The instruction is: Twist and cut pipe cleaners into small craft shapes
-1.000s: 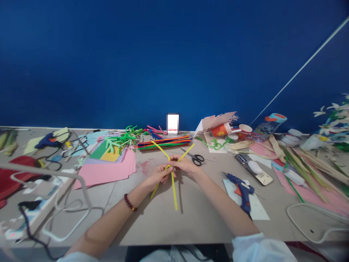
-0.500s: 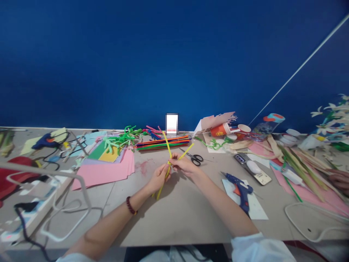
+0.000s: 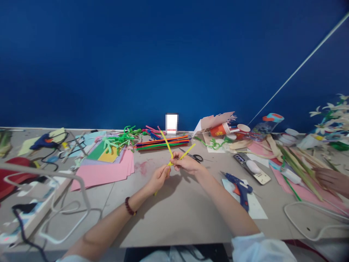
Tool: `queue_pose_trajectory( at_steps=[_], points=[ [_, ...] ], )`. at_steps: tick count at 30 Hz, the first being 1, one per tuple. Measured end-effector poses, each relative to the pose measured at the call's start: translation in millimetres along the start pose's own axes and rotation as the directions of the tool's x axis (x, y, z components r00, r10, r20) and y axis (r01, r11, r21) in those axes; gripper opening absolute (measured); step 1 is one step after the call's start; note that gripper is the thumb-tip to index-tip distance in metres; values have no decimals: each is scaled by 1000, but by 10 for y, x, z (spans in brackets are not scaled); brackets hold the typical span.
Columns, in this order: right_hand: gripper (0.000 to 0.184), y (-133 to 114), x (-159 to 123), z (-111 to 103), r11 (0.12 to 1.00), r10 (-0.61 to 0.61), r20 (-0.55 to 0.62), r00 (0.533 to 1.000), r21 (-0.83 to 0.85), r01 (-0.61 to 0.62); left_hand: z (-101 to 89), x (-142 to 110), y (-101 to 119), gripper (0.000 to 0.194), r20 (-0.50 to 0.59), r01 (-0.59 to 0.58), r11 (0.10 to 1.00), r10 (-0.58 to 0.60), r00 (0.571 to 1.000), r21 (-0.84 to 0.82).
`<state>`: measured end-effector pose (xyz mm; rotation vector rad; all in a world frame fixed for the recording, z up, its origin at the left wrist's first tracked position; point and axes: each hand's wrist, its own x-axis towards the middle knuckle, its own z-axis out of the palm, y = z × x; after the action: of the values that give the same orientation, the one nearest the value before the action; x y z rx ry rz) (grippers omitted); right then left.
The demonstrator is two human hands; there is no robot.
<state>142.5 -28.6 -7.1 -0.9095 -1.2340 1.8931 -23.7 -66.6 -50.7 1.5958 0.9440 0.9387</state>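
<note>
Yellow pipe cleaners (image 3: 166, 144) cross between my hands, two ends fanning upward in a V and a short end showing below my left hand. My left hand (image 3: 160, 177) is closed on them near the crossing. Pinched at the crossing too is my right hand (image 3: 186, 163), its fingers touching the left fingertips. The exact twist is hidden by the fingers. Behind my right hand lie black-handled scissors (image 3: 196, 158). Beyond both hands is a bundle of coloured pipe cleaners (image 3: 163, 143).
Pink paper sheets (image 3: 103, 174) and green pipe-cleaner shapes (image 3: 128, 134) lie left. A white power strip (image 3: 35, 211) with cables stands farther left. On the right are a blue glue gun (image 3: 240, 187), a phone (image 3: 252, 169), paper cups (image 3: 220, 129) and another person's hand (image 3: 332, 180).
The lower yellow ends have swung mostly out of sight behind my left hand. My right hand has shifted slightly right. The other person's hand has come farther in from the right.
</note>
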Motion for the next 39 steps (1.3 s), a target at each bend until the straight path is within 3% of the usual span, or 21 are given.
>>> queue_pose_trajectory(
  at_steps=[6,11,14,24,36,39],
  points=[
    [31,-61,-32,-7,997,43,2,999,70,-43,38,10,19,51,-37,58,994,-62,997,-90],
    [40,-34,-36,43,991,61,66,996,111,-68,30,33,83,52,-159,67,986,-91,983,-152],
    [42,13,-17,56,994,36,29,999,101,-39,23,34,83,53,-192,71,988,-97,977,-134],
    [40,138,60,56,998,-61,-54,997,-17,60,30,16,126,53,-85,79,996,-81,993,-32],
    [40,120,43,-87,997,79,22,997,-28,-78,24,16,15,54,63,85,996,-87,994,29],
    [36,124,61,-100,997,55,25,998,-59,-54,38,5,-12,52,65,74,997,-76,995,32]
  ],
)
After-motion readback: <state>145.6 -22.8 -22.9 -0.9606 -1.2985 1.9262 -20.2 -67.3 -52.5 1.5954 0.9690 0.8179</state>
